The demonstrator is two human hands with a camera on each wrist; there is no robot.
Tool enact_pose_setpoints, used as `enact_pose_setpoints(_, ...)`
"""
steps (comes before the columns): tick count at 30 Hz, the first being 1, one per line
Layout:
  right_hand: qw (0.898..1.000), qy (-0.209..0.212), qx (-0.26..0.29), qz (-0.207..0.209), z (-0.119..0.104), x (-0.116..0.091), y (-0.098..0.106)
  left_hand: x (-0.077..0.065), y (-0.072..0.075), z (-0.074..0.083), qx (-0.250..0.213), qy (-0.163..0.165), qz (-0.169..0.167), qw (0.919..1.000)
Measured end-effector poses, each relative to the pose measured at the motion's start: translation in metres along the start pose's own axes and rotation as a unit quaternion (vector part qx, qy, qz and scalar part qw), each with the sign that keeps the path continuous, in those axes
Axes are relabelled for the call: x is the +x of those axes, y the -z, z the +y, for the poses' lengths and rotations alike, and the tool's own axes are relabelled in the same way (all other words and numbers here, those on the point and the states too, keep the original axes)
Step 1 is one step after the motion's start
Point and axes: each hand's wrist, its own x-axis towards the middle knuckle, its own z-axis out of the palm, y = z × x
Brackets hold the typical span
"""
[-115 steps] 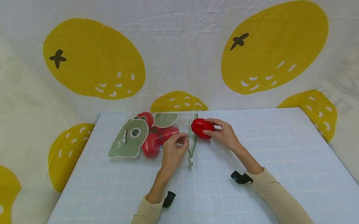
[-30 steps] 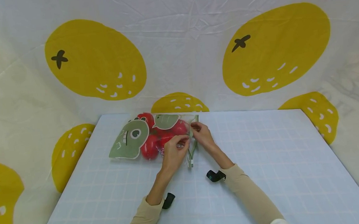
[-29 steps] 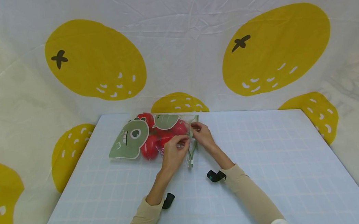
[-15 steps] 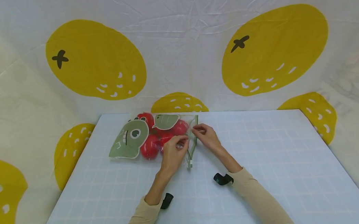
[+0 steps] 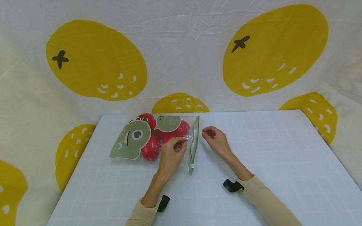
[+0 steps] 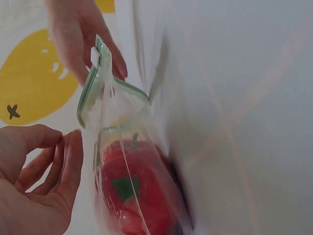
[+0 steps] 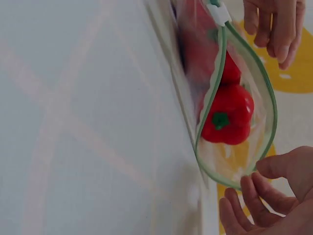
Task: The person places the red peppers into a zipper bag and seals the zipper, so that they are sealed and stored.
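Observation:
A clear zip bag (image 5: 184,161) with a green frog-like print and green rim lies towards the far left of the table. Through its film show several red bell peppers (image 7: 228,116), one with a green stem end facing the open mouth. A white slider (image 7: 220,13) sits at one end of the rim. My left hand (image 5: 172,155) hovers over the bag's near side, thumb and fingertips drawn together, with nothing visible between them. To the right of the rim is my right hand (image 5: 217,142), its fingers loosely bent and holding nothing, apart from the bag in the head view.
The light blue checked table (image 5: 280,162) extends to the right and towards me. Behind it hangs a white cloth (image 5: 184,57) with large yellow fruit prints. A black wrist camera (image 5: 233,186) sits at each sleeve.
The red pepper from my right hand is inside the bag. My right hand has drawn back to the right; my left hand has let go of the rim and shifted slightly left. The mouth looks narrower.

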Motion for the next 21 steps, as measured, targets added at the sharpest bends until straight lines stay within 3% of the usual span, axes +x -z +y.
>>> enact_pose_setpoints(9,0.999,0.026,-0.041,0.025,-0.001,-0.019,0.013,-0.006,0.015,-0.001,0.023,0.012,-0.016,0.9995)
enact_pose_setpoints(21,0.994,0.078,-0.069,0.018,0.003,-0.045,0.028,-0.021,0.033,-0.006,0.068,0.001,-0.027,0.9973)
